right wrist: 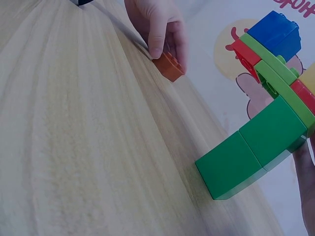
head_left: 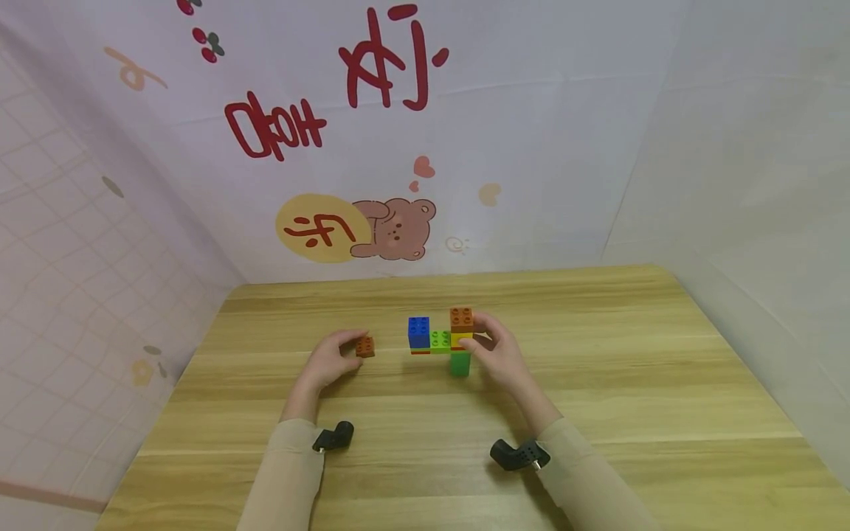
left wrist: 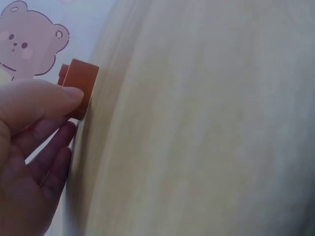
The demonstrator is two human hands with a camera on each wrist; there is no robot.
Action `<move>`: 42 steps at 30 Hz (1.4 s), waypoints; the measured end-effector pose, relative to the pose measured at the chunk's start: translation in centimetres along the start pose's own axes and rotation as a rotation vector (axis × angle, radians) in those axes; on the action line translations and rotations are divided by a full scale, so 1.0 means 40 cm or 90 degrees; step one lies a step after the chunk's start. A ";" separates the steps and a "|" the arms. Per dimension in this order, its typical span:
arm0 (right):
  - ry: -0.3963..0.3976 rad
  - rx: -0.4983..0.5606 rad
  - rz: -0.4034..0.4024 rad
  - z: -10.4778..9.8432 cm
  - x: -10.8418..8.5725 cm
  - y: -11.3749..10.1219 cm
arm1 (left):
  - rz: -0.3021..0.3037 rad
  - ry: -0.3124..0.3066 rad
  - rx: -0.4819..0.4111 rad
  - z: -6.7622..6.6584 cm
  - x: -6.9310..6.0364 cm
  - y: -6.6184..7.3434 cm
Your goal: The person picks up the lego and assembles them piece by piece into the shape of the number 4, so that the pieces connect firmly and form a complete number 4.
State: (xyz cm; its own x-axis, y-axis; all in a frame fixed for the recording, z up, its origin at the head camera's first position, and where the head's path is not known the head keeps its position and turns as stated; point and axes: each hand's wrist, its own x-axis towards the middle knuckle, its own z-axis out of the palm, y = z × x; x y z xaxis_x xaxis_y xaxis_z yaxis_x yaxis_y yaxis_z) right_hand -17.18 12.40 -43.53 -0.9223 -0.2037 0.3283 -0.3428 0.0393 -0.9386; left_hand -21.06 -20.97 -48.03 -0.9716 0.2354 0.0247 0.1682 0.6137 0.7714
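Note:
My left hand (head_left: 327, 361) pinches a small orange-brown toy building brick (head_left: 365, 346) between thumb and fingers, low over the table. In the left wrist view the thumb lies across one side of this brick (left wrist: 81, 81), its studs facing left. My right hand (head_left: 499, 355) grips the upper right column of a brick structure, at its yellow brick (head_left: 461, 339) and orange-brown top brick (head_left: 461, 318). Two stacked green bricks (right wrist: 251, 147) form the structure's leg. A light green plate (head_left: 440, 341) runs left from it, carrying a blue brick (head_left: 419, 333) with a red piece (right wrist: 246, 56) underneath.
The wooden table (head_left: 412, 457) spreads around both hands. A white printed cloth (head_left: 531, 147) hangs behind it, with more cloth at the sides. Black wrist mounts (head_left: 521, 454) sit on both sleeves.

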 end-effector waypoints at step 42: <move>0.001 0.003 -0.003 -0.001 -0.002 0.007 | 0.216 0.026 -0.124 -0.008 0.016 0.262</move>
State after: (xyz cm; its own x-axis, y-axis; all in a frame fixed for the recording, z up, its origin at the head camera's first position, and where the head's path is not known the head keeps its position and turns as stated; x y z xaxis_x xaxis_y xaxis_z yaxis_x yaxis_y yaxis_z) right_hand -17.21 12.47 -43.80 -0.9211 -0.2019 0.3328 -0.3462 0.0338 -0.9375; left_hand -19.98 -14.61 -39.72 -0.8727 0.3680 0.3208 0.4499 0.3512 0.8211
